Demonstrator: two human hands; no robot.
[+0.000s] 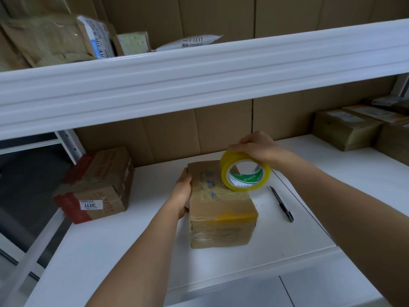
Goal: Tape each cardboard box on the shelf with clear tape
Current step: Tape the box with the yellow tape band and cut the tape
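Two hands are engaged around a single small brown cardboard box point(219, 202), wrapped in glossy tape, which is taken as the landmark for all that follows. It stands on the white shelf point(110, 251), its long axis running from the near edge of the shelf toward the cardboard back wall, with one short end turned toward the viewer. Against the box's left side the left hand point(182, 191) is laid, palm pressed flat and fingers reaching toward the far corner, so the box is steadied. At the box's far right top edge a yellowish roll of clear tape point(245, 171) is set on its rim, its open core turned toward the viewer; it is gripped from above by the right hand point(254, 147), fingers curled over it. The right hand is judged the nearer to the strip's starting point. A black pen point(281, 203) lies right of the box, a red-taped carton point(97, 185) well to its left.
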